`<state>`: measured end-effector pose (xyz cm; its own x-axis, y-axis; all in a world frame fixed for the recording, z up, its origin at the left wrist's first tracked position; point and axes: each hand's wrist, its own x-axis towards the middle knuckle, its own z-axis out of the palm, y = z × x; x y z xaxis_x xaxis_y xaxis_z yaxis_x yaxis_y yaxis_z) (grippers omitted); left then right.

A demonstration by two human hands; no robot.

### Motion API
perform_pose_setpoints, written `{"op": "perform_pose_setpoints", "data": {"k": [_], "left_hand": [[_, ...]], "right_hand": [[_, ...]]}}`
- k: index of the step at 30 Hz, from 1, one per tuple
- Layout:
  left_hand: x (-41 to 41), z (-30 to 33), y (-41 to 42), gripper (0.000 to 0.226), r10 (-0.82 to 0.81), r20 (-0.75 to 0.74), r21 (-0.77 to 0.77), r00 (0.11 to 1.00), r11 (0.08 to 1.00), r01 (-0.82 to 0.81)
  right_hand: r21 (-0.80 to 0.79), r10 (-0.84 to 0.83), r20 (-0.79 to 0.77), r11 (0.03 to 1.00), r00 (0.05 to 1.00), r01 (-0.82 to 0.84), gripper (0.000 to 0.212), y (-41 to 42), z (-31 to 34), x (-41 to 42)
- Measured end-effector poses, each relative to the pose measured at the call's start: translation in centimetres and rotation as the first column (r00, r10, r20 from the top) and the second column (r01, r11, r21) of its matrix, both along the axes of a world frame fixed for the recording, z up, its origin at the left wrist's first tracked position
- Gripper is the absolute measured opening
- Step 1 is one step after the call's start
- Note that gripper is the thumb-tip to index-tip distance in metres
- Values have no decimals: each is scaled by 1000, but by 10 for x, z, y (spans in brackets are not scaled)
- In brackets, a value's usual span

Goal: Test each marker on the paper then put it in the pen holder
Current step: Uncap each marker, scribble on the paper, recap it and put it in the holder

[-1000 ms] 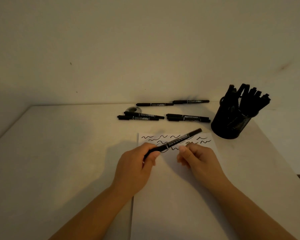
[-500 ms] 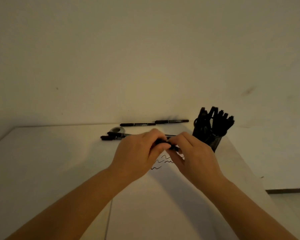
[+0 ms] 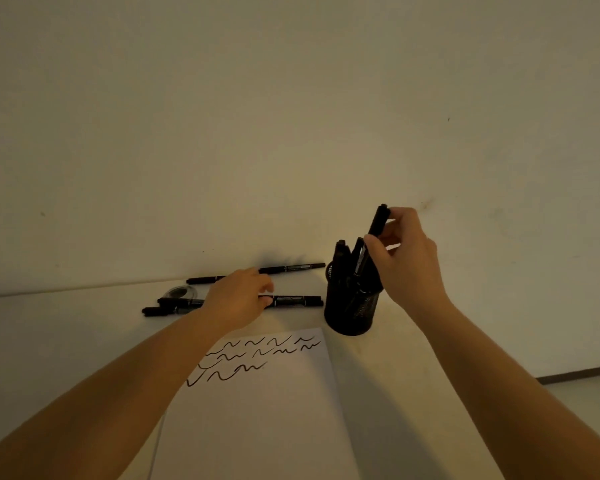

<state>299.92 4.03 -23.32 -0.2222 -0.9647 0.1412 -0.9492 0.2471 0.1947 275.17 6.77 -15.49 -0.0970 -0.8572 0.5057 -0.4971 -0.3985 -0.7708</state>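
My right hand [image 3: 407,261] pinches a black marker [image 3: 378,221] by its upper end, its lower end down among the several markers standing in the black mesh pen holder [image 3: 352,311]. My left hand [image 3: 237,299] reaches across the table, fingertips touching a black marker [image 3: 293,301] that lies flat just left of the holder. The white paper [image 3: 267,403] lies in front of me, with several black squiggles near its top edge.
More black markers lie near the wall: one pair [image 3: 291,268] in a line at the back, another pair [image 3: 168,306] at the left beside a roll of clear tape [image 3: 180,292]. The table's right edge runs close past the holder.
Both hands held one marker over the paper and pressed it together. Now my right hand has carried it up to the holder, and my left hand has moved out to a marker on the table.
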Motion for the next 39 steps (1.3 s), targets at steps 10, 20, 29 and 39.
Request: {"op": "perform_pose_setpoints", "data": {"k": [10, 20, 29, 39], "left_hand": [[0, -17, -9, 28, 19, 147, 65, 989, 997, -28], [1, -21, -7, 23, 79, 101, 57, 992, 995, -85], [6, -8, 7, 20, 110, -21, -29, 994, 993, -110], [3, 13, 96, 11, 180, -751, 203, 635, 979, -37]], "right_hand": [[-9, -1, -250, 1000, 968, -1, 43, -6, -25, 3], [-146, -111, -586, 989, 803, 31, 21, -15, -37, 9], [-196, -146, -613, 980, 777, 30, 21, -8, -38, 12], [178, 197, 47, 963, 979, -202, 19, 57, -45, 60]]}}
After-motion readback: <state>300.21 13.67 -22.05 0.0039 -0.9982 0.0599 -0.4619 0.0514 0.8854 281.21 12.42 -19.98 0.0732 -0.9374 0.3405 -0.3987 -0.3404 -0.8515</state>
